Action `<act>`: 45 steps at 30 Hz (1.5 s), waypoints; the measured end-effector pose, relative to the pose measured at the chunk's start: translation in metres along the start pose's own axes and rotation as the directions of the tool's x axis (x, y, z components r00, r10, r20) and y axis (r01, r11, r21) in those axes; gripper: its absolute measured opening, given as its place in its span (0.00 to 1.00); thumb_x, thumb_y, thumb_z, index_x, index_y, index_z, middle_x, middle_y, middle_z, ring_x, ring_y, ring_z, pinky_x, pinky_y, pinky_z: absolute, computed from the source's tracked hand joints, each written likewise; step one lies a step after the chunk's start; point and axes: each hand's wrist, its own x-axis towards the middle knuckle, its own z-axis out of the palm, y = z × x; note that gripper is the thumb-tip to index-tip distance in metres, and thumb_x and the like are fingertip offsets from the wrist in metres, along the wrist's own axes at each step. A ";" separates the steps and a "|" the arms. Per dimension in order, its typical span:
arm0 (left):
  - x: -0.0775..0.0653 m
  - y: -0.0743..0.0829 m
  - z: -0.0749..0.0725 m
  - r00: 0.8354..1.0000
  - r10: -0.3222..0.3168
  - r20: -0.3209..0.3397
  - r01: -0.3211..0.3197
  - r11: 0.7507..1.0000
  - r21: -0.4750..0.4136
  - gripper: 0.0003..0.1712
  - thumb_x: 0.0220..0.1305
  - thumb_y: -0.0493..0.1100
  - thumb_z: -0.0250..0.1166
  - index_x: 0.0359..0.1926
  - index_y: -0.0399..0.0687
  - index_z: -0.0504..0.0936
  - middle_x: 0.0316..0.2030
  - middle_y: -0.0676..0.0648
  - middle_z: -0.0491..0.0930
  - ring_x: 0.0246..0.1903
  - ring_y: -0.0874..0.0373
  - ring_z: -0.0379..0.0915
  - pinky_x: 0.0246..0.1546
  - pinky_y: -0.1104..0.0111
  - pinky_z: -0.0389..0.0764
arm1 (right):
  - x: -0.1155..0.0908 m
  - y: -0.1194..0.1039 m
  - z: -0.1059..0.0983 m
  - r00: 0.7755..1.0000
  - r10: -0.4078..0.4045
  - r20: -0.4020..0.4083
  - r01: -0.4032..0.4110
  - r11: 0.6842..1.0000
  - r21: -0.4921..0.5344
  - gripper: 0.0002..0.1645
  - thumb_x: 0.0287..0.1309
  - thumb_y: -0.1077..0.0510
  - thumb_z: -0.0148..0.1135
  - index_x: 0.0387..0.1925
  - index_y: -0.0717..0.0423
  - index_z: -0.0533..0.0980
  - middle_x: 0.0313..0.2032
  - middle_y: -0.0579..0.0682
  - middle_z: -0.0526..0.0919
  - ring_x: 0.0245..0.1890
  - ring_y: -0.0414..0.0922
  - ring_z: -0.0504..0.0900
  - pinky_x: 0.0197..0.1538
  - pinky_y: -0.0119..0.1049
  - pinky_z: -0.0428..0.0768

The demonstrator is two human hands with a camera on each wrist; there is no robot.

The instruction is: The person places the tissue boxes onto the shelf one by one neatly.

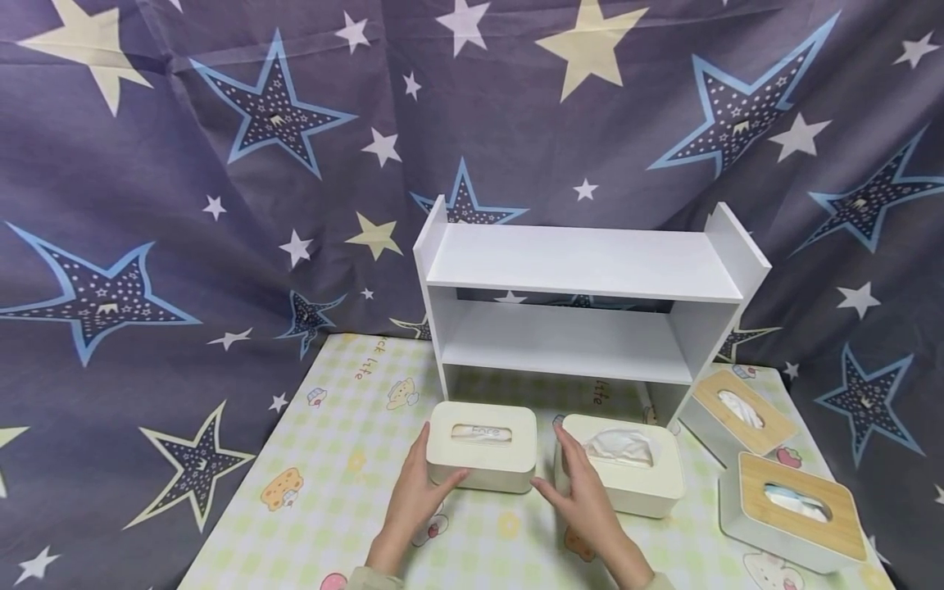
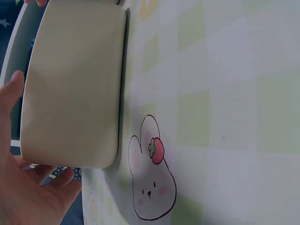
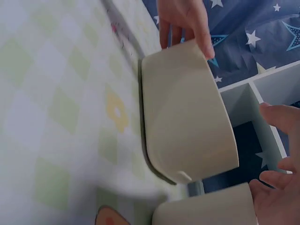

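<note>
The left cream tissue box (image 1: pixel 482 457) sits on the surface (image 1: pixel 288 537), near side of the white shelf (image 1: pixel 564 332), its long axis running left to right between both hands. The left hand (image 1: pixel 415 498), wide-spread, is nearer, seemingly touching its left end; the right hand (image 1: pixel 583 492), its grip wide, hangs just off the right end.

Starry curtain (image 1: pixel 317 205), white shelf (image 1: pixel 564 338) — checked tablecloth (image 1: pixel 324 438)

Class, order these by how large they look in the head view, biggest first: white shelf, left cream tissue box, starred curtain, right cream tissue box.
1. Starred curtain
2. White shelf
3. Left cream tissue box and right cream tissue box: the right looks slightly larger, perhaps only from nearness, so unranked.
</note>
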 end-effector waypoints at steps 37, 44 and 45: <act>0.000 -0.014 0.005 1.000 -0.007 -0.025 -0.001 0.960 -0.281 0.51 0.61 0.51 0.70 0.74 0.32 0.54 0.73 0.30 0.59 0.69 0.33 0.63 0.66 0.49 0.74 | -0.007 -0.002 0.036 0.959 0.234 0.158 -0.259 0.952 0.162 0.35 0.66 0.67 0.57 0.70 0.74 0.57 0.68 0.74 0.65 0.66 0.68 0.71 0.59 0.50 0.82; 0.000 -0.016 0.005 0.999 -0.005 -0.042 -0.008 0.954 -0.300 0.50 0.60 0.49 0.71 0.74 0.32 0.57 0.71 0.30 0.63 0.68 0.33 0.65 0.64 0.49 0.76 | -0.006 -0.001 0.039 0.967 0.230 0.113 -0.244 0.961 0.132 0.32 0.68 0.67 0.55 0.69 0.74 0.60 0.66 0.72 0.68 0.64 0.66 0.73 0.60 0.51 0.81; 0.000 -0.016 0.005 0.999 0.002 -0.047 -0.016 0.955 -0.295 0.49 0.60 0.49 0.71 0.73 0.31 0.57 0.70 0.29 0.64 0.67 0.32 0.65 0.64 0.49 0.76 | -0.006 -0.001 0.039 0.968 0.227 0.108 -0.240 0.963 0.124 0.32 0.68 0.67 0.55 0.69 0.74 0.60 0.66 0.72 0.69 0.64 0.65 0.73 0.61 0.51 0.81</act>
